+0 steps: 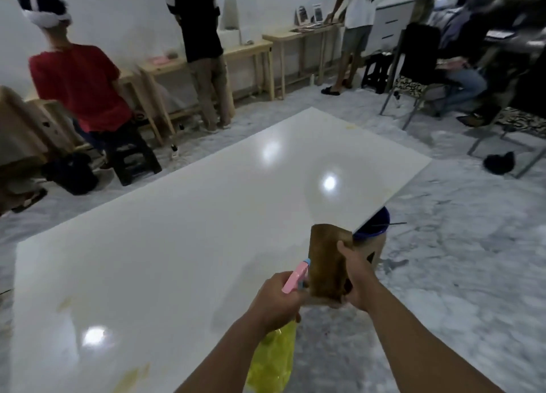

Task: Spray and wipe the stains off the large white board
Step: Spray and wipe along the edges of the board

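White and glossy, the large board (183, 244) fills most of what we see, lying flat and stretching away ahead and to the left of our fingers, with ceiling lights glinting off it. It seems to rest on a blue-rimmed bucket (373, 225) just beyond our right fingertips, where the board's right edge runs.

Now the stains. We spot yellowish smears (130, 378) on the near part of the board, well to the left of our left fingers, a fainter patch (65, 302) further left again, and a pale yellow trace (354, 125) at the far corner, well beyond both hands. So by our reckoning the cleaning is at an early stage: the marks are there, and we can't make out any wet sheen or spray droplets for certain. The spraying and wiping of those patches is all left to do.

Down to the tools. Our right hand (359, 280) has a brown cloth (329, 262); the thumb presses on its upper edge and the fingers curl behind it, so it stands up like a small sheet just above the board's near right edge. Touching it on the left, our left hand (277, 298) is wrapped tight round the neck of a spray bottle (274, 360), its yellow body hanging below the fist, its pink trigger head (295, 277) poking up between the knuckles towards the cloth. Whether a finger sits on the trigger, we cannot tell.

Both hands hover at the board's near right side, well apart from the nearest stain.
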